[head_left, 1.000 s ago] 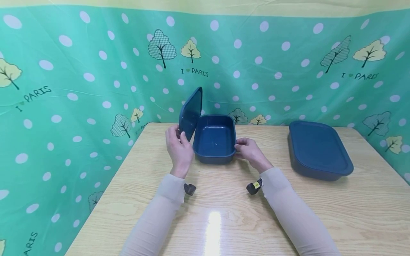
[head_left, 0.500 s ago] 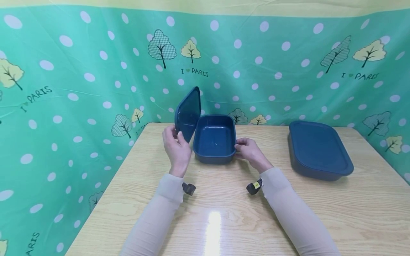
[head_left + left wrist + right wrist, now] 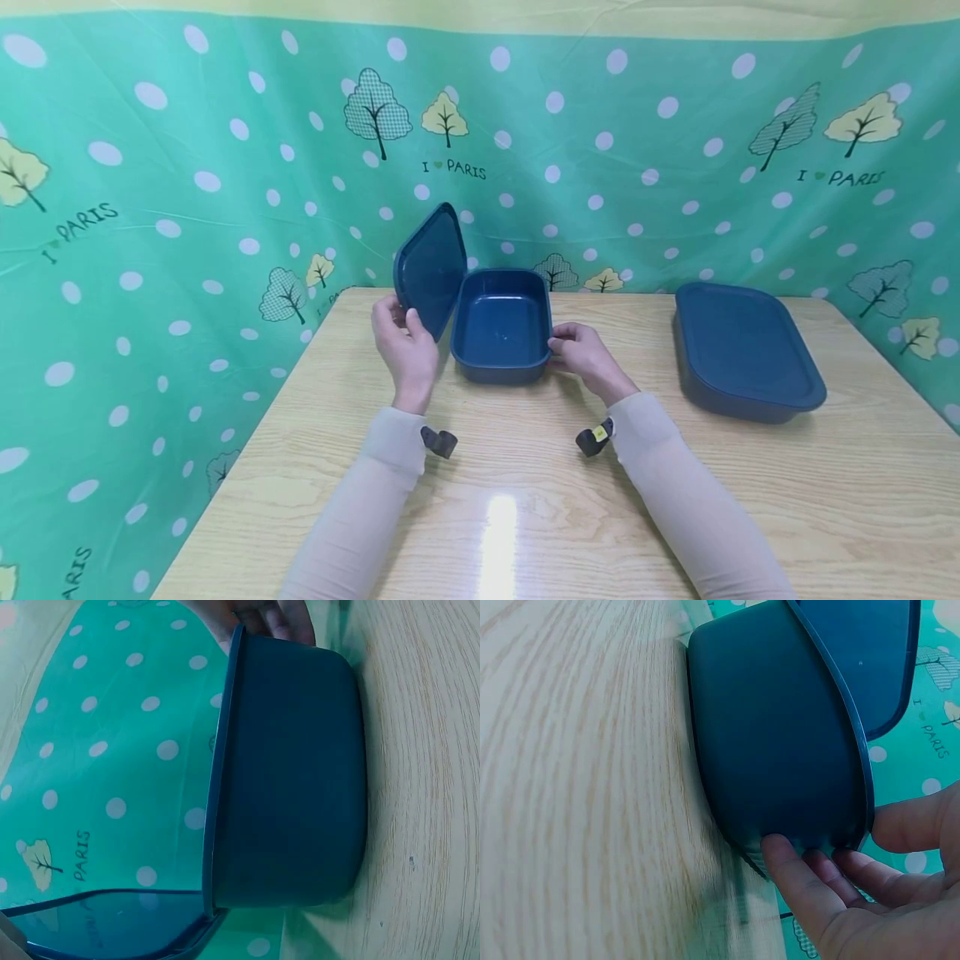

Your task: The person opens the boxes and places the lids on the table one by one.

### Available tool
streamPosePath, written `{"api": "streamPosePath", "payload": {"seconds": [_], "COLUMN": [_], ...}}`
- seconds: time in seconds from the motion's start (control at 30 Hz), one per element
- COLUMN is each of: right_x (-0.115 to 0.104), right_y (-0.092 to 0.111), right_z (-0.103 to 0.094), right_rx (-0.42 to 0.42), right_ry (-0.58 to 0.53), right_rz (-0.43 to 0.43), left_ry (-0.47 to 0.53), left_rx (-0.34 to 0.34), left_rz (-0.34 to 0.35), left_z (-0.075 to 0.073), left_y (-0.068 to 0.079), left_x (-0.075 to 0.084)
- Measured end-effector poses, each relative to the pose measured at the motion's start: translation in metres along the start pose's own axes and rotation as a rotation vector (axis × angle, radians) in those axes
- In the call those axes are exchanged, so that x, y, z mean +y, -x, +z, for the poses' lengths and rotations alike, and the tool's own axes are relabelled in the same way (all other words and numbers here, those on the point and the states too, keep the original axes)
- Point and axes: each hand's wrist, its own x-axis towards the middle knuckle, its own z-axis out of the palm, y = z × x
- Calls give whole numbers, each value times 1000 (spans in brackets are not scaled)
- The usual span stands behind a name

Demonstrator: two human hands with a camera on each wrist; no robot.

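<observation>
Near the worktop's (image 3: 517,442) back edge, left hand (image 3: 410,354) pinches the lid (image 3: 433,271), right hand (image 3: 589,358) grips the box (image 3: 501,374), usefully bracing it.

Lidded blue box (image 3: 750,350), R side of wood tbl (image 3: 525,471); grn dotted cloth (image 3: 517,192) behind w/ tree prints (image 3: 378,110).

I am working in what is looking like a makeshift recording booth. Dotted green cloth (image 3: 637,200) is hanging around the wood-grain table (image 3: 573,521), and small cameras (image 3: 443,443) are sitting at my cuffs (image 3: 395,439).
</observation>
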Motion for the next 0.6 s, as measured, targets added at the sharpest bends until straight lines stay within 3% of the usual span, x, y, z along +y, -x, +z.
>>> {"api": "streamPosePath", "payload": {"seconds": [0.6], "right_x": [0], "right_y": [-1], "right_z": [0], "right_rx": [0], "right_ry": [-20], "right_rz": [8], "left_ry": [45], "left_rx": [20], "left_rz": [-198], "left_z": [-2], "left_y": [-3], "left_x": [-4]}}
